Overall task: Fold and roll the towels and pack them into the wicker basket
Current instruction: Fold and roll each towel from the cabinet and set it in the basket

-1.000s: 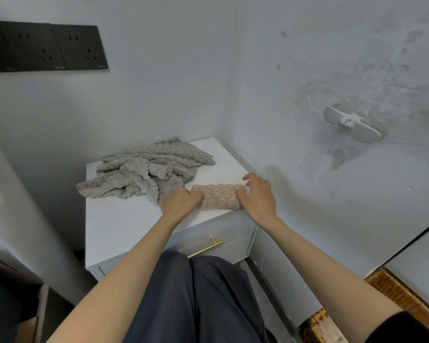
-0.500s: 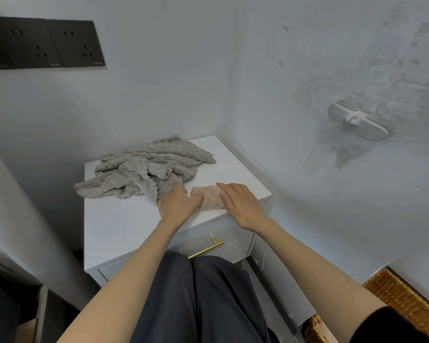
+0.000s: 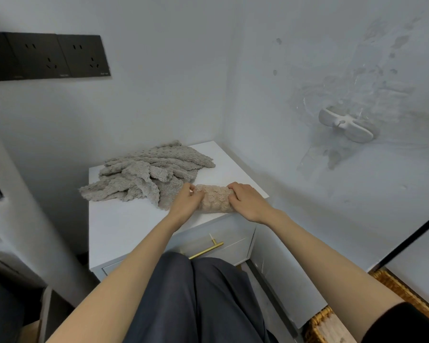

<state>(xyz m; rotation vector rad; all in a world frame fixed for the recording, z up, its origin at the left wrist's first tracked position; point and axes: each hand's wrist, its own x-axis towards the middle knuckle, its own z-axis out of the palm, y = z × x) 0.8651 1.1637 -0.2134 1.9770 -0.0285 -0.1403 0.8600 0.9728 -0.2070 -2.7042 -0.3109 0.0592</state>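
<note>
Rolling step: left hand (image 3: 185, 203) and right hand (image 3: 249, 201) clasp the ends of the towel roll (image 3: 214, 201); next likely calls for a tight carry to the basket (image 3: 396, 290).

Beige nubby towel roll (image 3: 216, 200), grey textured towels (image 3: 144, 174), white cabinet (image 3: 124, 226), golden wicker basket (image 3: 322, 323).

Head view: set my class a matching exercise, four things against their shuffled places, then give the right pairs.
Things
1. beige rolled fleece towel
2. heap of loose grey fleece towels
3. brown woven wicker basket
4. black wall socket panel

Places
A. low at the right, beside the white cabinet
B. high on the wall at left
C. held between the left hand and the right hand
D. at the back of the cabinet top

Pairs: 1-C, 2-D, 3-A, 4-B
</note>
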